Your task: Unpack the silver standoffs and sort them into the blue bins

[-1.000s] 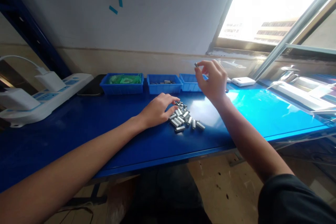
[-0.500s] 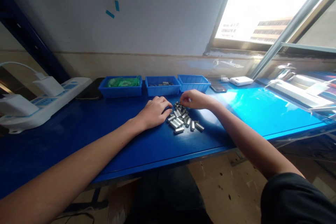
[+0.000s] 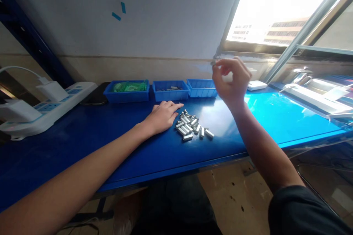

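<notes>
My right hand (image 3: 231, 79) is raised above the right end of the bins, thumb and forefinger pinched. At their tips shows a small greyish metal piece (image 3: 213, 63), too blurred to name more exactly. My left hand (image 3: 164, 117) lies on the blue table with its fingers stretched out, holding nothing. Just right of its fingertips is a loose pile of silvery metal standoffs (image 3: 187, 128), with smaller metal pieces (image 3: 185, 112) at its far end. The right-hand blue bin (image 3: 202, 93) stands left of and below my raised hand, which covers its right end.
A middle blue bin (image 3: 171, 96) contains small metal parts, and a left blue bin (image 3: 127, 97) holds green plastic bags. A dark phone (image 3: 95, 94) and a white power strip (image 3: 59, 104) lie at left. A white device (image 3: 256, 85) sits below the window.
My right hand has risen from the far end of the pile, moving up and to the right with a small metal piece in its fingertips. My left hand stays nearly in place, its forefinger straighter.
</notes>
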`<state>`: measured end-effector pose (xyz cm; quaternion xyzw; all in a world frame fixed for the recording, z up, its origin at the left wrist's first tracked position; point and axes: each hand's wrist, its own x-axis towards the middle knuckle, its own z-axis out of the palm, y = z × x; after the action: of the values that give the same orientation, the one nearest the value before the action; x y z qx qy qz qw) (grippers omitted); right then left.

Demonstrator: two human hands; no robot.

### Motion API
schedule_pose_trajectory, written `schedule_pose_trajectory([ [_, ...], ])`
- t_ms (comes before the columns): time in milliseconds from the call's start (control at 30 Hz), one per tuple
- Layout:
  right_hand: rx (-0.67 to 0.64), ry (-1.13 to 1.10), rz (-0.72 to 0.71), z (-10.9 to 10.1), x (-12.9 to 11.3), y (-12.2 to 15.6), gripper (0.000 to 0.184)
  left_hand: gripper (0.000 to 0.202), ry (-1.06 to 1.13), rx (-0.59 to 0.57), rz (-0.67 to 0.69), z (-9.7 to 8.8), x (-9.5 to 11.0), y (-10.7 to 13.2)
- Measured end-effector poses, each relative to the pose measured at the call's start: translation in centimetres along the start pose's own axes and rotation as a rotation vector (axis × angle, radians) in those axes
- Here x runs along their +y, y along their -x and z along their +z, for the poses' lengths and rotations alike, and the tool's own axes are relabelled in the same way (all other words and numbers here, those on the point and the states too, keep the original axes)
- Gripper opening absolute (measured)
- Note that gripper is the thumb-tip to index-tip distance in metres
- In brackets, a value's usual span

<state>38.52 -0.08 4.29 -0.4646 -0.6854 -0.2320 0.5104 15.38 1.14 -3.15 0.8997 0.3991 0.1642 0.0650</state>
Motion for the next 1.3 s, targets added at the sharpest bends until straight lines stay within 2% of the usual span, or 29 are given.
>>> schedule_pose_trajectory([
  [33,0.010,0.068,0.052,0.1,0.8,-0.2,0.025,0.040,-0.011,-0.001,-0.006,0.0,-0.2,-0.1],
  [67,-0.046,0.141,0.098,0.4,1.7,-0.2,0.025,0.039,-0.024,0.006,-0.015,0.0,-0.4,-0.3],
  [167,-0.427,0.316,0.173,2.0,3.5,0.8,0.021,0.031,-0.064,0.036,-0.050,-0.2,-1.1,-0.6],
  [233,-0.615,0.310,0.166,3.2,3.5,1.8,0.022,0.026,-0.088,0.050,-0.077,-0.4,-1.6,-0.6],
  [367,-0.746,0.204,0.126,5.3,0.9,3.4,0.027,0.021,-0.100,0.067,-0.102,-0.6,-2.0,-0.5],
  [500,-0.832,0.198,0.190,7.1,-0.9,4.5,0.026,0.020,-0.099,0.060,-0.090,-0.3,-1.7,-0.5],
  [600,-0.812,0.207,0.206,8.0,-1.1,5.0,0.019,0.022,-0.111,0.061,-0.068,0.0,-1.5,-0.5],
  [700,-0.746,0.123,0.113,7.6,-1.5,4.6,0.014,0.032,-0.125,0.066,-0.080,0.1,-1.3,-0.5],
  [767,-0.588,-0.004,-0.010,6.3,-2.0,3.7,0.015,0.044,-0.139,0.061,-0.096,0.1,-1.3,-0.4],
  [833,-0.339,-0.096,-0.097,4.5,-2.3,2.3,0.022,0.050,-0.155,0.033,-0.107,0.1,-1.3,-0.4],
  [900,-0.110,-0.047,-0.024,2.8,-1.8,0.8,0.030,0.049,-0.157,-0.010,-0.112,0.1,-1.3,-0.4],
  [967,0.003,0.082,0.123,1.9,-0.4,0.0,0.035,0.046,-0.155,-0.029,-0.113,0.1,-1.3,-0.5],
  [1000,-0.023,0.159,0.186,1.8,0.4,-0.1,0.033,0.045,-0.155,-0.029,-0.114,0.1,-1.4,-0.5],
  [1033,-0.106,0.229,0.234,1.9,1.2,0.0,0.030,0.045,-0.152,-0.029,-0.115,0.1,-1.4,-0.6],
  [1100,-0.348,0.309,0.282,2.7,2.2,0.9,0.025,0.044,-0.138,-0.026,-0.119,0.1,-1.4,-0.6],
  [1167,-0.557,0.265,0.239,3.9,2.0,2.0,0.025,0.043,-0.130,-0.028,-0.119,0.1,-1.4,-0.6],
  [1300,-0.829,0.083,0.031,6.2,-0.2,3.8,0.028,0.042,-0.149,-0.028,-0.112,0.1,-1.4,-0.6],
])
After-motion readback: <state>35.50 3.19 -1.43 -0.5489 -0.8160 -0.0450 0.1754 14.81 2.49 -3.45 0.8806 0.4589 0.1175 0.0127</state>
